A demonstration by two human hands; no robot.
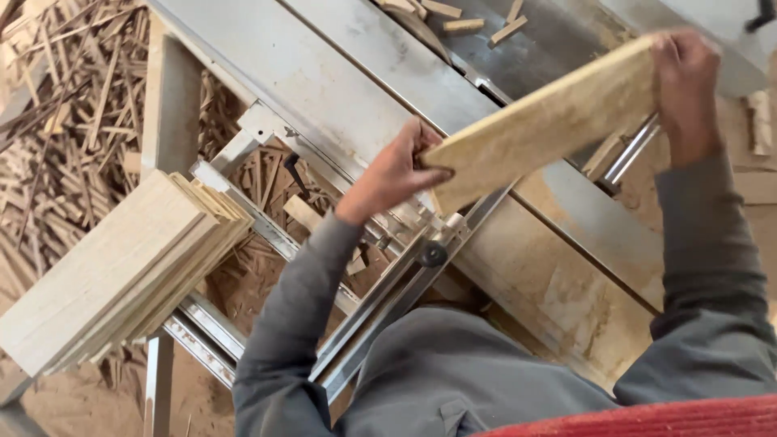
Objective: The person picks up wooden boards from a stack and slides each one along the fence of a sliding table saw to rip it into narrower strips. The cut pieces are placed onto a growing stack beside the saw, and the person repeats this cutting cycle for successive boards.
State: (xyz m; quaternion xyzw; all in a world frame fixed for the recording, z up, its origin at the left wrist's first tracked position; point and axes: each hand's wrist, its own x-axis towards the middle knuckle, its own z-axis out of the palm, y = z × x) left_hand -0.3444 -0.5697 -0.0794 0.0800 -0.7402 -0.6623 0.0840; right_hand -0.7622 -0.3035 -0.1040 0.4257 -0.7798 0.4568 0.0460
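Grey sleeves lead to both our hands, which carry a pale wooden board (550,121) above the metal worktop (340,81). Our left hand (392,170) grips its near end; our right hand (684,85) clasps the far end. A stack of boards (121,271) lies left; offcuts (453,16) sit beyond.

Views: only one camera is recording, worn on the person's head.
Facing: it is looking steeply down over the person's grey-clad chest and arms onto the saw table (340,89).
Nearness: it is sitting close, with both sleeves filling the lower frame.
Framing: the table is running diagonally across the frame; the scrap-strewn floor (57,121) is showing at left.
Shared scene: no second view is overlapping.
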